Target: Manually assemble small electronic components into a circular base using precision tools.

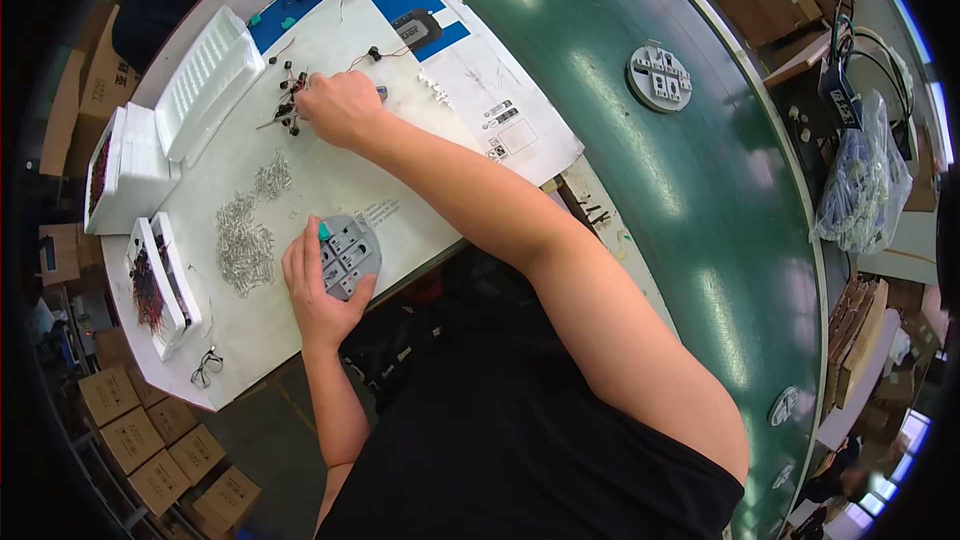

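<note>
My left hand [322, 292] grips the rim of a round grey fixture [352, 258] with slots and raised blocks, lying near the table's front edge. A small teal piece [324, 231] shows by the fingertips of that hand. Farther off, my right hand [345, 108] reaches into a loose cluster of small black parts with thin wires [287, 110]. Its fingers are closed together at the cluster; whatever they pinch is hidden. Beside my left hand lies a large heap of small clear pieces [245, 245], with a smaller heap [273, 176] beyond it.
White foam trays [210, 80] stand along the table's left side, one holding wired parts [148, 290]. Glasses [207, 367] lie at the near left corner. A green conveyor [600, 60] curves past on the right, carrying another round fixture [659, 76]. Cartons [160, 440] are stacked below left.
</note>
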### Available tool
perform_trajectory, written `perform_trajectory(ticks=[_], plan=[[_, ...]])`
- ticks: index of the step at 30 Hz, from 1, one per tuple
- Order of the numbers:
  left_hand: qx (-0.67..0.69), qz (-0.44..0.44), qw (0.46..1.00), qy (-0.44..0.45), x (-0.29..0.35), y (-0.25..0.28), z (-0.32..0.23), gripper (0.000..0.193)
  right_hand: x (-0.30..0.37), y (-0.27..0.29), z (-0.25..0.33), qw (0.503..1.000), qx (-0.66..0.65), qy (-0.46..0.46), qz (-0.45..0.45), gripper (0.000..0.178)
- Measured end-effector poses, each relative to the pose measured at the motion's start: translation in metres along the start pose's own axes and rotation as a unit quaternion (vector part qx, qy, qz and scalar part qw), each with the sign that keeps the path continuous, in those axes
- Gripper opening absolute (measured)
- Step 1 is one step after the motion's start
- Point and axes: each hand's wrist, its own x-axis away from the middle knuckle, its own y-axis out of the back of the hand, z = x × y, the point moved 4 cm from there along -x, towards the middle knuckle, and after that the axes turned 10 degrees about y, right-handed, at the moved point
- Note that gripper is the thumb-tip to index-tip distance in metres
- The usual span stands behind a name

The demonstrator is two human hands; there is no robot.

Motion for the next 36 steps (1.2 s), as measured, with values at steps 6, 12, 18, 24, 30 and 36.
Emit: perform_trajectory(ticks=[6, 12, 18, 24, 30, 36], plan=[[0.015, -0.001, 1.000, 0.011, -0.001, 0.000, 0.002, 0.097, 0.052, 0.097, -0.006, 0.982, -0.046, -0.162, -0.090, 0.025], [0.009, -0.018, 1.000, 0.007, 0.004, 0.003, 0.006, 0.100, 0.219, 0.218, -0.101, 0.889, 0.183, -0.419, 0.018, 0.052], [0.048, -0.022, 0.999, 0.004, 0.004, 0.007, 0.004, 0.101, 0.330, 0.234, -0.184, 0.866, 0.284, -0.411, -0.021, 0.047], [0.027, -0.033, 0.999, -0.004, 0.006, 0.010, 0.003, 0.097, 0.212, 0.200, -0.126, 0.935, 0.126, -0.295, -0.151, 0.031], [0.042, -0.030, 0.999, 0.009, -0.008, 0.007, 0.002, 0.099, 0.040, 0.110, -0.056, 0.984, -0.006, -0.174, -0.033, 0.031], [0.036, -0.031, 0.999, 0.016, -0.017, 0.003, -0.009, 0.103, 0.011, 0.073, -0.070, 0.964, 0.092, -0.248, 0.030, 0.030]])
